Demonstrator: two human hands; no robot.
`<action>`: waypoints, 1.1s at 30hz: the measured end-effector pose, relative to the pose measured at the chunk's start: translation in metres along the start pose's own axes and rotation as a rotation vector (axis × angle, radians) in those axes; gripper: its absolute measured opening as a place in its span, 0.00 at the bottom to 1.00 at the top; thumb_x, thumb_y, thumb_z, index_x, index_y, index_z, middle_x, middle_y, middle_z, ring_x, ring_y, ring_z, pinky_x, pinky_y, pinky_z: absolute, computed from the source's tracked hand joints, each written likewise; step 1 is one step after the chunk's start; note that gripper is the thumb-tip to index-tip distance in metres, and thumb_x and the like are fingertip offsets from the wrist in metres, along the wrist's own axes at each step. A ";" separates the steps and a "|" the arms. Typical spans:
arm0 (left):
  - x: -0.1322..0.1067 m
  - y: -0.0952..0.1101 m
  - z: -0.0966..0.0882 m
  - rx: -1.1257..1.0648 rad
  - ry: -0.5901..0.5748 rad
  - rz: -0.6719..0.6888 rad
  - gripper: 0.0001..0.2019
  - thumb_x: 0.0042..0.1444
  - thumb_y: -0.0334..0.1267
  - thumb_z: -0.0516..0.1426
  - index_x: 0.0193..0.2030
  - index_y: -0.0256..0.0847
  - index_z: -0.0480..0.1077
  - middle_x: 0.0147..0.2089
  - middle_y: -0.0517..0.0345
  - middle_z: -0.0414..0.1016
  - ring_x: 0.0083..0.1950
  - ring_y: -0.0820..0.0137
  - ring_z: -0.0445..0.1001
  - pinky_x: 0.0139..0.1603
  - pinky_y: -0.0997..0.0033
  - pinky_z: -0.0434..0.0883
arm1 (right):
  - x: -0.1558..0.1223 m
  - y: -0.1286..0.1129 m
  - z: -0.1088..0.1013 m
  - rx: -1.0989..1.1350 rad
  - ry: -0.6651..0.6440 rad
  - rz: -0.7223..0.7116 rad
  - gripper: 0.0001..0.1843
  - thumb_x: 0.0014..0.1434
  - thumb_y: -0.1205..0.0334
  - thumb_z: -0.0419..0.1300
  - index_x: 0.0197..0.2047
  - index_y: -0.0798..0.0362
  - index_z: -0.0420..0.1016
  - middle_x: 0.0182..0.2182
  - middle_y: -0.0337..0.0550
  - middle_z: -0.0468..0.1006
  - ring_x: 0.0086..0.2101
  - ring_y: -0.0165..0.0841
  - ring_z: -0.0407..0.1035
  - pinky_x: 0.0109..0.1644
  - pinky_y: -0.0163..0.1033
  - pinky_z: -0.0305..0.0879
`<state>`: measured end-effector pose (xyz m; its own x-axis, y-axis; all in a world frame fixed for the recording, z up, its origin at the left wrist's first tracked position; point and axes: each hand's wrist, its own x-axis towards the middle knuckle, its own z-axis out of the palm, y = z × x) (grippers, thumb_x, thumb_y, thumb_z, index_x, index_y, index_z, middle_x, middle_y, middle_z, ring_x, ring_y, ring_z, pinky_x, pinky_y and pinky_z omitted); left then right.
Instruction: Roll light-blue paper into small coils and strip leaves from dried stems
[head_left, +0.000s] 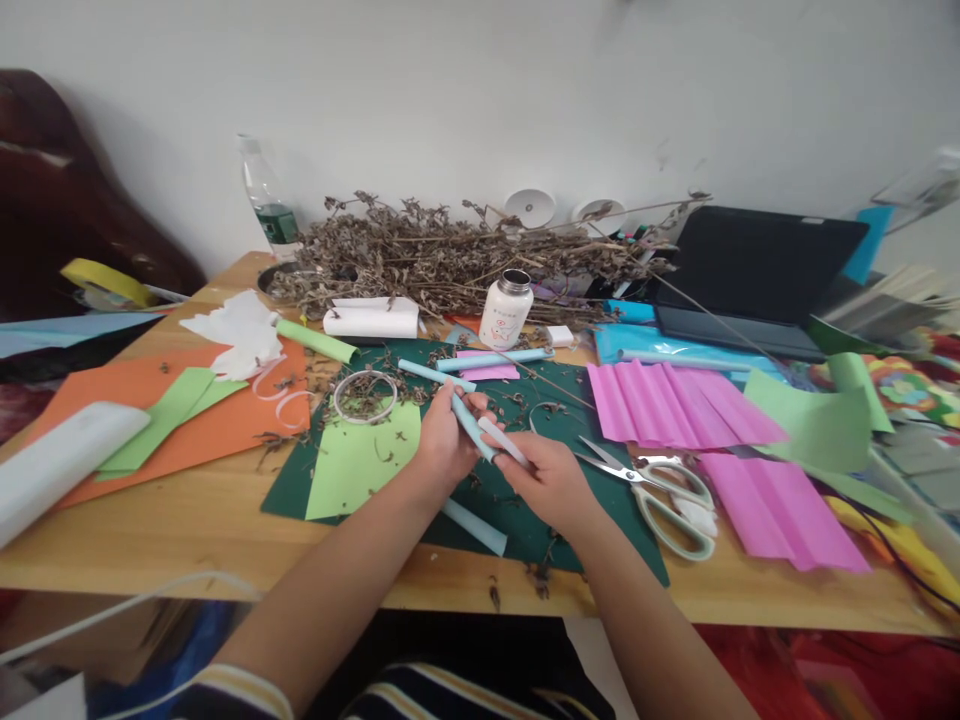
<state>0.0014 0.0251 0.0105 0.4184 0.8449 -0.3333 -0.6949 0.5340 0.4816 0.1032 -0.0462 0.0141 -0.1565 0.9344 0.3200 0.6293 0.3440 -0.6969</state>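
Observation:
My left hand point(444, 438) is closed around a rolled tube of light blue paper point(472, 427), which slants down to the right over the green cutting mat point(600, 515). My right hand point(551, 478) grips a slim white stick-like tool point(504, 440) lying along the tube's lower end; its exact kind is hard to make out. Beyond my hands rest another blue paper tube point(427, 374) and a third one point(495, 357). Below my left wrist a further blue roll point(480, 528) pokes out. Scissors point(649, 480) lie partly open to the right.
Dried plant stems point(420, 250) line the back, behind an uncapped white bottle point(507, 308). Pink crepe paper point(675, 405) and a dark laptop point(765, 270) are at right. Orange paper point(187, 440) and a tape ring point(365, 397) are at left, with green paper point(360, 460) nearer.

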 end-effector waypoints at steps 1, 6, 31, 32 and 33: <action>0.000 -0.001 0.000 0.006 0.004 0.002 0.11 0.56 0.41 0.41 0.25 0.40 0.52 0.17 0.66 0.61 0.16 0.76 0.62 0.20 0.73 0.65 | -0.001 0.000 0.001 -0.023 -0.006 -0.014 0.12 0.51 0.68 0.50 0.38 0.51 0.70 0.30 0.40 0.74 0.30 0.30 0.67 0.33 0.35 0.62; 0.002 -0.005 -0.003 0.023 -0.025 0.019 0.11 0.56 0.40 0.40 0.25 0.40 0.51 0.17 0.67 0.60 0.13 0.78 0.59 0.19 0.75 0.65 | -0.005 -0.001 0.004 -0.116 0.012 -0.007 0.13 0.51 0.70 0.49 0.38 0.53 0.70 0.30 0.42 0.74 0.30 0.30 0.67 0.34 0.34 0.62; -0.031 -0.043 -0.007 1.285 -0.797 0.432 0.08 0.47 0.37 0.52 0.24 0.37 0.56 0.21 0.65 0.56 0.22 0.79 0.54 0.24 0.79 0.56 | -0.014 -0.051 -0.066 1.065 0.419 -0.232 0.25 0.55 0.46 0.42 0.15 0.54 0.51 0.12 0.32 0.46 0.14 0.22 0.43 0.17 0.32 0.43; -0.030 -0.044 -0.008 1.326 -0.782 0.446 0.08 0.47 0.38 0.52 0.23 0.37 0.57 0.20 0.65 0.56 0.22 0.79 0.54 0.24 0.79 0.56 | -0.013 -0.052 -0.064 1.091 0.401 -0.233 0.25 0.55 0.46 0.41 0.15 0.54 0.50 0.12 0.32 0.45 0.14 0.23 0.42 0.16 0.32 0.42; -0.029 -0.044 -0.008 1.358 -0.767 0.467 0.08 0.46 0.38 0.52 0.23 0.37 0.57 0.20 0.65 0.56 0.22 0.79 0.54 0.24 0.79 0.56 | -0.013 -0.052 -0.063 1.113 0.381 -0.234 0.25 0.55 0.45 0.41 0.15 0.54 0.50 0.12 0.31 0.45 0.13 0.23 0.42 0.16 0.32 0.42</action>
<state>0.0152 -0.0235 -0.0073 0.7965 0.5259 0.2982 -0.0132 -0.4779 0.8783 0.1203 -0.0821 0.0864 0.1743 0.8157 0.5515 -0.4172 0.5685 -0.7090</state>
